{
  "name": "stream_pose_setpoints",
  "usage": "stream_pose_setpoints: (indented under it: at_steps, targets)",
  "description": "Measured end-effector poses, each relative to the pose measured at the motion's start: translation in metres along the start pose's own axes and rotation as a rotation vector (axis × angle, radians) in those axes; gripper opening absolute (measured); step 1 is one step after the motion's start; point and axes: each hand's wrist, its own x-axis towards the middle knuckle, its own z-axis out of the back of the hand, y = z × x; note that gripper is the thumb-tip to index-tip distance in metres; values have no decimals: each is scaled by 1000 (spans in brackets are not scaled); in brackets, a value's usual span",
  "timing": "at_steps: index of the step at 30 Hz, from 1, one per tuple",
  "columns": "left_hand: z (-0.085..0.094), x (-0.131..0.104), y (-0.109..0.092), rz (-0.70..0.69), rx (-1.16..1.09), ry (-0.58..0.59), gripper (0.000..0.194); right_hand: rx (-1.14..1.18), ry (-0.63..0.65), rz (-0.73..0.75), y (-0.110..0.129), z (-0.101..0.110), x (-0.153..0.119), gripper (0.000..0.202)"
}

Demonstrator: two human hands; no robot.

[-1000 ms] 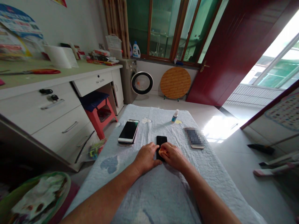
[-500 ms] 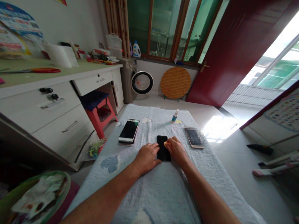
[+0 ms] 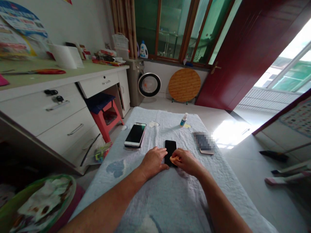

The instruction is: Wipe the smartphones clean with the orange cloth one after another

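A black phone (image 3: 170, 147) lies flat on the light blue cloth (image 3: 155, 194) between my hands. My left hand (image 3: 154, 161) rests along its left edge, with the fingertips and thumb touching it. An orange cloth (image 3: 175, 159) is pinched in my right hand (image 3: 187, 161) and pressed on the lower part of the dark screen. Farther left lie stacked phones (image 3: 135, 135), the top one white-framed with a dark screen. To the right is another phone (image 3: 204, 143), its screen pixelated. A small spray bottle (image 3: 183, 120) stands upright near the far edge.
At the left is a white desk (image 3: 99, 79) with a paper roll and red-handled scissors on top. A red stool (image 3: 107, 119) stands beneath it. The lower left holds a waste bin (image 3: 73, 194). Beyond the cloth are a washing machine (image 3: 134, 84) and a round wooden board (image 3: 184, 84).
My right hand has moved down the phone's screen toward its lower end, and more of the orange cloth shows. My left hand stays at the left edge. The view has shifted slightly.
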Motion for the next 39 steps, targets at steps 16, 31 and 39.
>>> stream_pose_setpoints:
  at_steps: [16, 31, 39]
  targets:
    - [2, 1, -2, -18, 15, -10, 48, -18, 46, 98, 7, -13, 0, 12]
    - [-3, 0, -1, -16, 70, -51, 54, -20, 22, 31, -1, -5, -4, 12]
    - [-7, 2, 1, -55, 82, -97, 43, -65, -13, 165, 7, -25, 4, 14]
